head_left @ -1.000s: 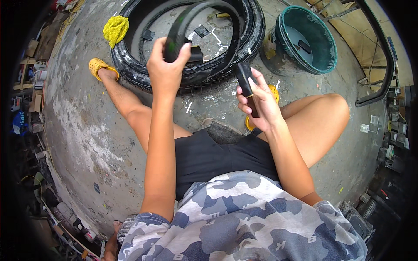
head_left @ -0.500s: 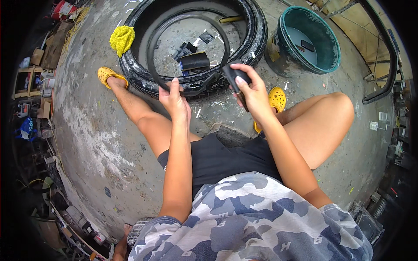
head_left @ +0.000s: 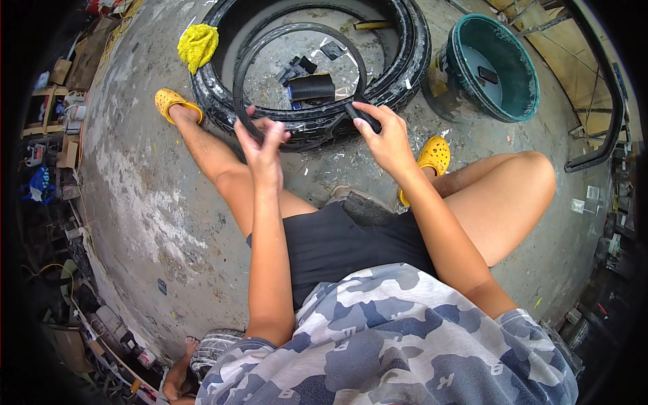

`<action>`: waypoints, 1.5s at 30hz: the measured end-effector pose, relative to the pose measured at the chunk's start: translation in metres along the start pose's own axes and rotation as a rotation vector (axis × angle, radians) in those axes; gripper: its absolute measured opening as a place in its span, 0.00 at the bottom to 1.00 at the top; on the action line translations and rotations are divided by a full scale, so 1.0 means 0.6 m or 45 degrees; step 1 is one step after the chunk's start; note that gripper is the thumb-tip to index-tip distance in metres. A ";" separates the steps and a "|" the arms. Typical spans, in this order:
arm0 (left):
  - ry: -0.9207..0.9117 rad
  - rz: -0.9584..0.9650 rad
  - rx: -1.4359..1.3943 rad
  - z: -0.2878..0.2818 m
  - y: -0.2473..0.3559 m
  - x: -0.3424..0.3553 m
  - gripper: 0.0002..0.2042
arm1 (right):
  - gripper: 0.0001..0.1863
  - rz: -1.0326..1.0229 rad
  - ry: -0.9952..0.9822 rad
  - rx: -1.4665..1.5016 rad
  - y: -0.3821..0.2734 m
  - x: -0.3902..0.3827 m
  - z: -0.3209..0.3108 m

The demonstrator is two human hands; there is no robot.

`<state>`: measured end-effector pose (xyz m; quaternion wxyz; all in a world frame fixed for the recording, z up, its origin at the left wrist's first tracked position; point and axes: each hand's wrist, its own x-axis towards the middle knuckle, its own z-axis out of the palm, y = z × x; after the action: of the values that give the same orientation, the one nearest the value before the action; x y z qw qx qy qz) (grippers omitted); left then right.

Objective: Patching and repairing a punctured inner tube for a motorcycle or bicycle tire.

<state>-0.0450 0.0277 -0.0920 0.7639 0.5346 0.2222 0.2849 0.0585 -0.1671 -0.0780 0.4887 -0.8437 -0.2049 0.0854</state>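
Note:
A thin black rubber ring (head_left: 237, 84), like a narrow bicycle inner tube, stands tilted over the near side of a large black tire (head_left: 202, 88). My left hand (head_left: 263, 152) is at its lower left part, fingers curled about it and partly smeared. At the ring's lower right, my right hand (head_left: 390, 143) pinches a small black flat piece (head_left: 364, 118), seen nearly edge-on. Whether that piece touches the ring cannot be made out. Inside the tire lie a black curved sheet (head_left: 312, 88), several black scraps (head_left: 295, 69) and a yellowish stick (head_left: 371, 25).
A yellow cloth (head_left: 198, 47) hangs on the tire's left rim. To the right stands a green bucket (head_left: 447, 74) with a dark object (head_left: 487, 74) inside. My yellow clogs (head_left: 434, 156) flank the tire. Clutter lines the left wall; a person's foot (head_left: 192, 345) shows behind me.
My right hand has turned the black piece from its broad face to nearly edge-on and lowered slightly. My left hand's fingers have shifted on the ring. The whole view has moved slightly.

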 end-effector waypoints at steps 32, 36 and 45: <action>0.545 0.322 0.006 0.033 0.002 0.037 0.19 | 0.14 -0.071 0.056 -0.501 -0.068 -0.030 0.020; 0.551 0.327 0.025 0.036 0.001 0.037 0.20 | 0.12 -0.116 0.180 -0.355 -0.066 0.004 -0.017; 0.609 0.303 0.074 0.020 -0.010 0.046 0.20 | 0.13 0.015 -0.085 -0.537 -0.048 0.013 0.018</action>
<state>-0.0157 0.0361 -0.0945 0.6351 0.4962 0.3400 0.4846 0.0545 -0.1424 -0.0584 0.2936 -0.9252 -0.2296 0.0713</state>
